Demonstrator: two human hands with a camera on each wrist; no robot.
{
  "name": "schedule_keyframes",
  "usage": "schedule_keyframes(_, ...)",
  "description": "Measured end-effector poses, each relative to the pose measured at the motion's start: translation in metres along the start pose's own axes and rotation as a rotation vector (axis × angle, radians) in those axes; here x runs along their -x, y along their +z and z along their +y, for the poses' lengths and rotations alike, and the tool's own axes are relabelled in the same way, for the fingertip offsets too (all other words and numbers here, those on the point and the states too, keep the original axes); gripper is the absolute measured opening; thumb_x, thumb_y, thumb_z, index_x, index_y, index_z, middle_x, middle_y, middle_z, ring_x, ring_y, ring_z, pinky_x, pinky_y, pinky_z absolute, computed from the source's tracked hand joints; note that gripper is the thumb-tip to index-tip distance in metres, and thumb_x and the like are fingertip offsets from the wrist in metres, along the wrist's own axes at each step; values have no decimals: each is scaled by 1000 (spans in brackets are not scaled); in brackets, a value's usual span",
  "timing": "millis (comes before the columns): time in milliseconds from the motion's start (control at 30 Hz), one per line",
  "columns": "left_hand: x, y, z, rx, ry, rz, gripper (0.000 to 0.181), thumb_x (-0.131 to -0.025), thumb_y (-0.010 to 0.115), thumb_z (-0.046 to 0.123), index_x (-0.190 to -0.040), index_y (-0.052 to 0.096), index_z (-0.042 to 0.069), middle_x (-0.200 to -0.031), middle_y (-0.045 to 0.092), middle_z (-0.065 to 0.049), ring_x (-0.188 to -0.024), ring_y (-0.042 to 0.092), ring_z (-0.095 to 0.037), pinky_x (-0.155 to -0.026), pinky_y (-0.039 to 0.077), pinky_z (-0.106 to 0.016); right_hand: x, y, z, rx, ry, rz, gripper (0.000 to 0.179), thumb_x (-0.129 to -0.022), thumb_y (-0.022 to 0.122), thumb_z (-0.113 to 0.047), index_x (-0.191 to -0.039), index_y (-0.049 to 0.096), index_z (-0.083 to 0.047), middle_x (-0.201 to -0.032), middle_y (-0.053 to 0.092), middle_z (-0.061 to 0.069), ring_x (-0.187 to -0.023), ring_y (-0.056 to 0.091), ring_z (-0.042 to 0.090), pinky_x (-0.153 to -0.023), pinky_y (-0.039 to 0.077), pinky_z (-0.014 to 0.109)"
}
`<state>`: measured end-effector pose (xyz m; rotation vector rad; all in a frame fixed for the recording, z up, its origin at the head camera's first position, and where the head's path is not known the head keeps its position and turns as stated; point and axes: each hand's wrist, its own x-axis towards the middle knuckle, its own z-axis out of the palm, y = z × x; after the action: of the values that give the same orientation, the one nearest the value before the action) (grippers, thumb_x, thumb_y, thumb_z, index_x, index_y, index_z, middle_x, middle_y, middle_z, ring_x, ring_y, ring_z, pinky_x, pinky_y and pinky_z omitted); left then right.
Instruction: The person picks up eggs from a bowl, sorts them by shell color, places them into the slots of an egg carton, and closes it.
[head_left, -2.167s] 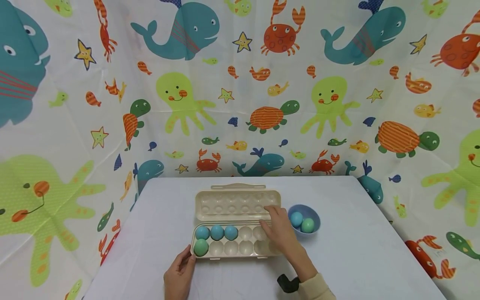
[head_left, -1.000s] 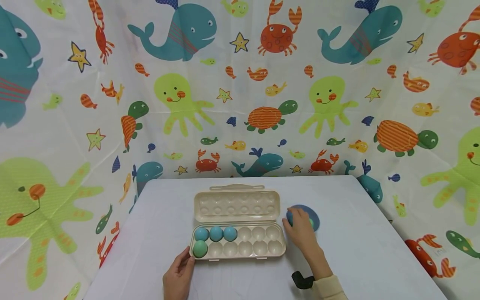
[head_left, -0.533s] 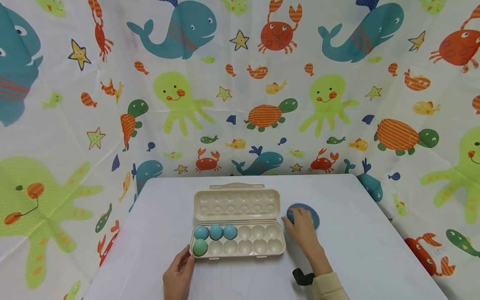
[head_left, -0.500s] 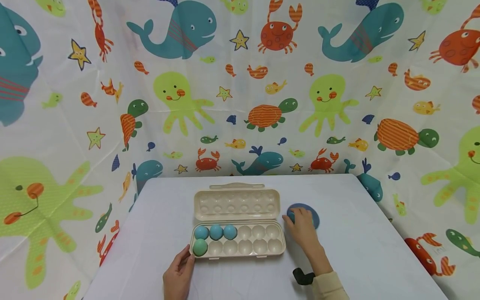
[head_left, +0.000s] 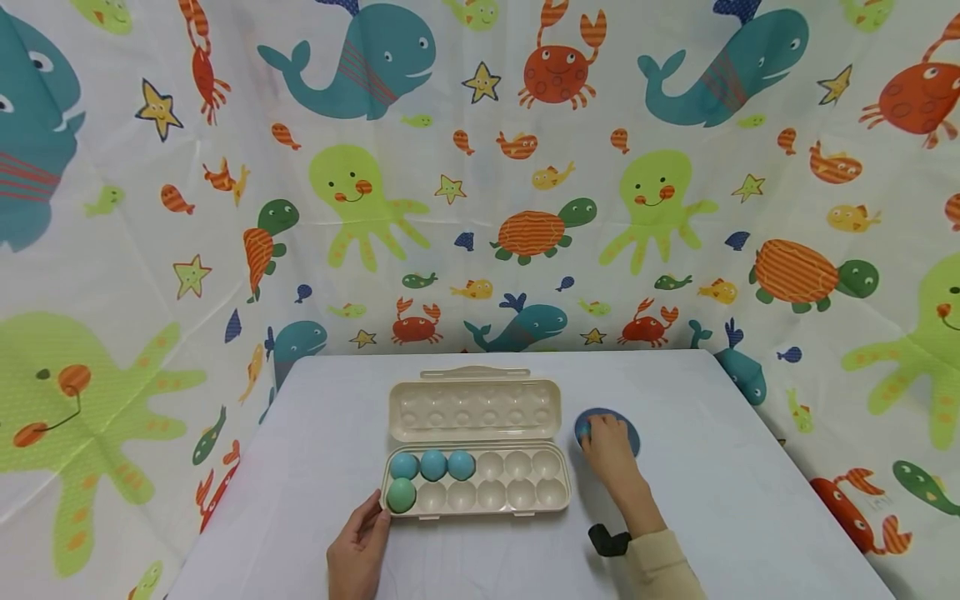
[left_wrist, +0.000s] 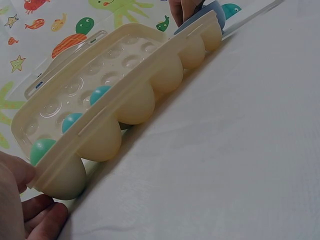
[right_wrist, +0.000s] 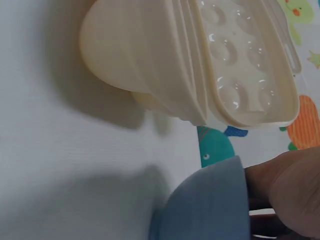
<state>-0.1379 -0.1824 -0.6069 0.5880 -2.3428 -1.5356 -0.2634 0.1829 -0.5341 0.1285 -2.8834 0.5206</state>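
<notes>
An open beige egg carton (head_left: pixel 487 435) lies on the white table, its lid folded back. Three blue eggs (head_left: pixel 432 465) fill the left of its back row, and one green egg (head_left: pixel 401 495) sits at the front left. My left hand (head_left: pixel 357 537) holds the carton's front left corner; in the left wrist view the thumb is on the rim and fingers are below. My right hand (head_left: pixel 613 462) reaches down into a blue bowl (head_left: pixel 633 435) right of the carton. A bit of blue shows beside its fingers. The bowl's contents are mostly covered, so I cannot tell what the fingertips hold.
The white-covered table (head_left: pixel 720 500) runs back to a sea-animal curtain (head_left: pixel 465 225). A black wrist piece (head_left: pixel 609 542) sits by the right sleeve (head_left: pixel 663 562). The bowl stands close to the carton's right end.
My right hand has gone from over the carton's right end to the bowl, then shifted slightly right and deeper in, covering the green egg seen there earlier. The left hand stays at the corner.
</notes>
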Motion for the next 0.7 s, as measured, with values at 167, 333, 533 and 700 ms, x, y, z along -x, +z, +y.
schedule_keyframes(167,0,1,0,23,-6,-1,39,-98,66,21,-135,62,11,-126,70,-15,-92,55,17,-78,52,-4,-8,-6,-1,69,-9,-84,26,-87,68,-2,-105,63,16,-101,67,31,-100,61,47,-93,49,59)
schedule_keyframes(333,2,0,0,31,-7,-10,40,-98,66,21,-136,62,9,-125,70,-17,-92,55,17,-78,52,-5,-13,-8,-3,76,56,-181,25,-88,69,-3,-108,65,12,-104,68,30,-102,61,49,-94,48,66)
schedule_keyframes(533,1,1,-1,51,-2,-4,39,-97,66,17,-135,62,9,-125,70,-15,-93,56,16,-78,52,-4,-16,-8,-3,116,84,-200,26,-86,72,-6,-109,68,5,-109,69,28,-104,63,48,-93,42,76)
schedule_keyframes(700,0,1,-2,56,7,3,38,-97,66,14,-134,63,9,-124,71,-14,-92,57,15,-78,52,-3,-16,-6,0,102,88,-226,37,-88,71,-9,-122,63,4,-122,65,29,-114,60,49,-97,37,78)
